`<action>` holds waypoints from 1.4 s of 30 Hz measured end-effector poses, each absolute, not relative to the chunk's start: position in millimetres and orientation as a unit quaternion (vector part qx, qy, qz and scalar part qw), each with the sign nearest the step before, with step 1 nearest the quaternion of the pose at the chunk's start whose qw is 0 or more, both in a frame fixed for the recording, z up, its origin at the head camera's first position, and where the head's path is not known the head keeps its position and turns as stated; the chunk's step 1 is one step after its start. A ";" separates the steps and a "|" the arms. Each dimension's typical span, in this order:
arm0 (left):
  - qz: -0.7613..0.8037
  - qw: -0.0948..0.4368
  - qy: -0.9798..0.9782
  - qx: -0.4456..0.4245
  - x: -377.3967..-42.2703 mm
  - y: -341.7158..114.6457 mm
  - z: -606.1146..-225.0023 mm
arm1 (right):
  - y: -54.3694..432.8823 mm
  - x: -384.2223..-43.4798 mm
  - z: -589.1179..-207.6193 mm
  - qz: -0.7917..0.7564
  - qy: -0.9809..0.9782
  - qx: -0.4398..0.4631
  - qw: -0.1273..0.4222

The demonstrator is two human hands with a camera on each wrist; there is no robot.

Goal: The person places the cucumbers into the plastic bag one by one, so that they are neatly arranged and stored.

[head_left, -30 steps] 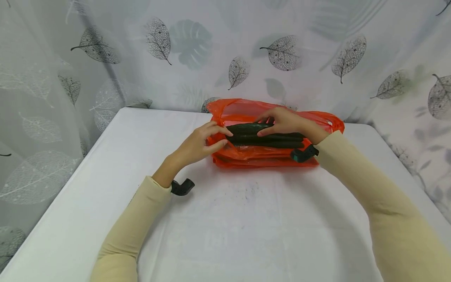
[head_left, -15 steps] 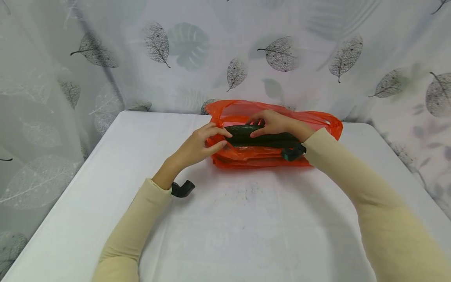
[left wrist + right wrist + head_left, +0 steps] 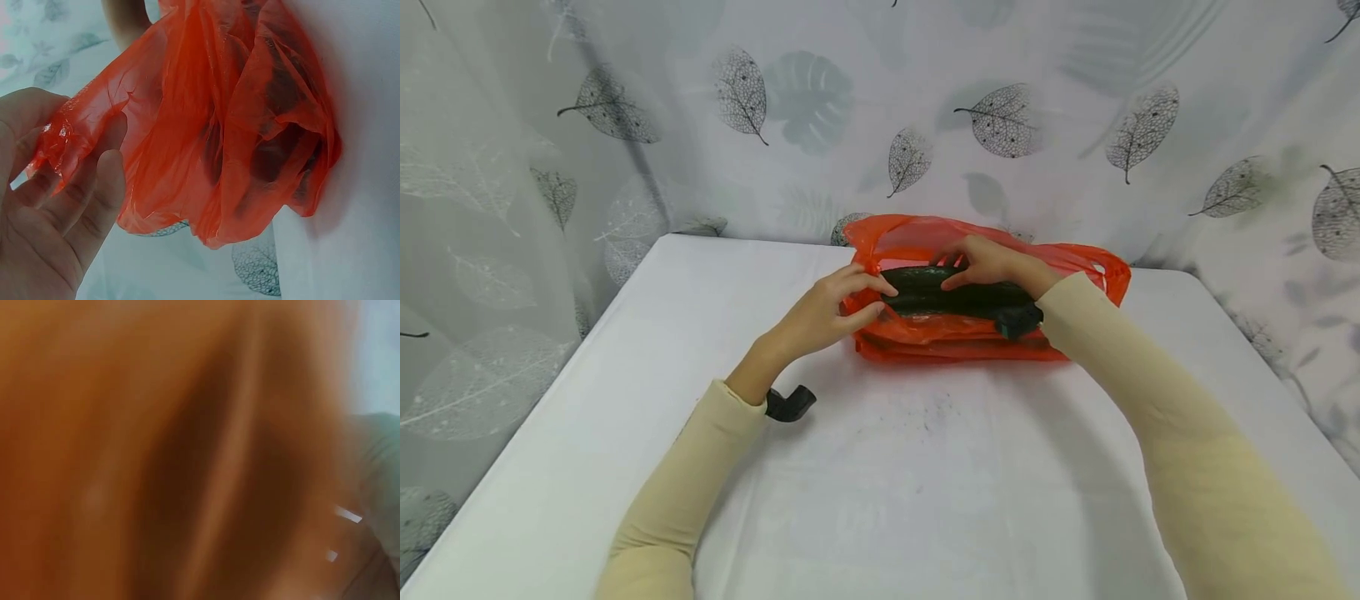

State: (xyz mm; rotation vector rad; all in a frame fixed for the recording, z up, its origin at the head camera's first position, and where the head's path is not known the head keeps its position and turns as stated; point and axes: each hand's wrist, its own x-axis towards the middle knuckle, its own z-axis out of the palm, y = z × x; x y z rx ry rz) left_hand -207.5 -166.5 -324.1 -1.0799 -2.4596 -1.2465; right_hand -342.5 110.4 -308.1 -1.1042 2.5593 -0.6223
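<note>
Dark green cucumbers (image 3: 917, 287) lie lengthwise in the mouth of a thin red plastic bag (image 3: 925, 329), toward the back of the table. The left hand (image 3: 820, 312) pinches the bag's left edge. In the left wrist view its fingers (image 3: 109, 181) reach around the crumpled, see-through plastic bag (image 3: 187, 125), and dark shapes show through the film. The right hand (image 3: 988, 262) reaches over from the right and grips the upper cucumber, thumb on the near side and fingers beyond. Blurred orange-red plastic (image 3: 75, 456) fills most of the right wrist view.
All of this rests on a white-covered table (image 3: 910, 475). A leaf-patterned curtain (image 3: 865, 100) hangs close behind the bag. Dark wrist cameras stick out below the left wrist (image 3: 790, 404) and by the right wrist (image 3: 1018, 321), the latter overlapping the bag.
The right hand has shifted slightly left with the cucumbers and its forearm has swung inward. The left hand keeps its place at the bag's edge.
</note>
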 end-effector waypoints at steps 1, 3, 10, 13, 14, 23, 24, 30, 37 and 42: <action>-0.418 0.090 -0.828 -0.363 -207.7 -166.8 -323.7 | 110.1 -343.8 -308.2 -0.213 0.887 -0.385 0.138; -0.415 0.090 -0.830 -0.361 -208.1 -167.2 -323.1 | 109.6 -346.1 -308.5 -0.209 0.888 -0.388 0.132; -0.413 0.089 -0.833 -0.357 -208.5 -167.6 -321.4 | 108.8 -349.1 -309.0 -0.196 0.891 -0.391 0.125; -0.415 0.089 -0.832 -0.356 -207.6 -167.2 -320.9 | 109.7 -350.0 -310.9 -0.191 0.891 -0.392 0.126; -0.415 0.088 -0.833 -0.355 -207.3 -167.1 -320.8 | 110.4 -350.3 -311.7 -0.190 0.891 -0.391 0.128; -0.414 0.079 -0.838 -0.345 -206.2 -166.9 -321.0 | 113.7 -352.0 -319.3 -0.184 0.894 -0.387 0.133; -0.413 0.080 -0.839 -0.345 -206.2 -167.2 -320.6 | 113.5 -351.9 -319.2 -0.183 0.894 -0.388 0.131; -0.415 0.084 -0.839 -0.342 -205.3 -169.1 -318.2 | 112.1 -351.3 -318.0 -0.179 0.897 -0.383 0.129; -0.417 0.080 -0.839 -0.339 -204.8 -169.5 -320.7 | 113.9 -352.3 -323.5 -0.176 0.899 -0.380 0.129; -0.419 0.088 -0.837 -0.340 -205.0 -168.6 -322.0 | 115.0 -351.8 -329.6 -0.174 0.898 -0.383 0.129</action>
